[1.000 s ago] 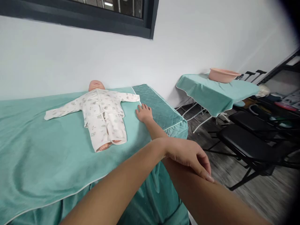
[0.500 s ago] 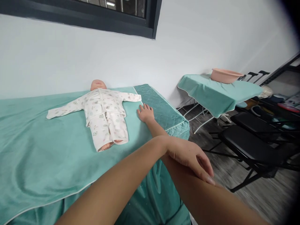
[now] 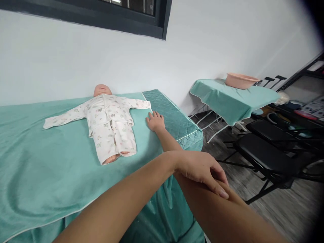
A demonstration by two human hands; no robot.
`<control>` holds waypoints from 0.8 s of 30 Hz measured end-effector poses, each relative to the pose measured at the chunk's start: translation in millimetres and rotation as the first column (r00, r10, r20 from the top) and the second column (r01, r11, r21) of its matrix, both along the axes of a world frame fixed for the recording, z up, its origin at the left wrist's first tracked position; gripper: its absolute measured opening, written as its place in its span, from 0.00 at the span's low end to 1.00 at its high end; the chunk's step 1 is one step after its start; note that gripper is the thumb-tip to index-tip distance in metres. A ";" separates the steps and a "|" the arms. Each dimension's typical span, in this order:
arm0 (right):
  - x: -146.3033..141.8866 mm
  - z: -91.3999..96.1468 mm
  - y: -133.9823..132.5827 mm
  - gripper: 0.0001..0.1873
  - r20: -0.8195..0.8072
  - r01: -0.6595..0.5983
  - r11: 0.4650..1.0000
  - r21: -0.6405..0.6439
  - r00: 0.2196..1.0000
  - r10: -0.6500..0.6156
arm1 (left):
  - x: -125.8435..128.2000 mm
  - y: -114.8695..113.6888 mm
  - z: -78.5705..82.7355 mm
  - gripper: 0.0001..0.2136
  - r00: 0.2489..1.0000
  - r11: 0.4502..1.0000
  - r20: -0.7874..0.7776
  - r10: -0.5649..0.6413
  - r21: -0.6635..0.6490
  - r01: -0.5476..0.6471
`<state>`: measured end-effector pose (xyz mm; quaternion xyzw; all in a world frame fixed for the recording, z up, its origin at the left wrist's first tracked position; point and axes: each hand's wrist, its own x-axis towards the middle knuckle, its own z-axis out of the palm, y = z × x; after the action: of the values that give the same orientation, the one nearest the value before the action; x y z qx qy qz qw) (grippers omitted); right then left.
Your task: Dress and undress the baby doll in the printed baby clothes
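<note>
A baby doll (image 3: pixel 108 118) in a white printed suit lies on its back on a teal towel (image 3: pixel 50 168) that covers the table, with its arms spread. My right hand (image 3: pixel 155 122) lies flat and open on the towel just right of the doll's sleeve, fingers stretched out. My left arm crosses over from the lower left. My left hand (image 3: pixel 202 170) rests on my right forearm with its fingers draped loosely over it and nothing held.
A quilted teal pad (image 3: pixel 174 118) lies at the table's right end. A second small table under a teal cloth (image 3: pixel 233 98) carries a pink basin (image 3: pixel 240 81). Black folding chairs (image 3: pixel 268 155) stand on the grey floor to the right. A white wall with a dark window frame is behind.
My left hand's fingers have curled a little further over my right forearm. The right hand and the doll have stayed where they were; only the view has shifted slightly.
</note>
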<state>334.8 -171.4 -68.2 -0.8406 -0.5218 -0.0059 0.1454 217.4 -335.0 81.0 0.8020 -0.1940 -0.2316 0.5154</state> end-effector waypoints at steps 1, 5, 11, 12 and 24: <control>0.1 -0.3 0.0 0.32 0.000 0.001 1.000 0.001 1.000 -0.001 | -1.7 -1.2 -1.5 0.15 1.000 1.000 0.007 0.025 -0.014 -0.025; 0.3 -1.1 0.7 0.32 0.004 0.005 1.000 0.006 1.000 -0.005 | -8.0 -5.3 -5.0 0.14 0.994 0.994 0.041 0.106 -0.040 -0.104; 0.0 -0.4 0.7 0.32 0.008 0.005 1.000 0.007 1.000 -0.005 | -15.1 -10.3 -6.4 0.12 0.981 0.984 0.084 0.173 -0.051 -0.169; -0.1 -0.4 0.6 0.31 0.008 0.006 1.000 0.006 1.000 -0.006 | -16.0 -11.3 -6.4 0.12 0.980 0.983 0.087 0.180 -0.048 -0.176; -0.3 -0.8 -0.1 0.32 0.032 0.007 1.000 -0.011 0.999 -0.006 | -29.6 -25.3 1.3 0.08 0.949 0.951 0.077 0.307 0.009 -0.309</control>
<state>334.5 -171.4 -68.9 -0.8429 -0.5213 -0.0169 0.1326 187.8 -360.2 82.3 0.8358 -0.0830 -0.1204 0.5292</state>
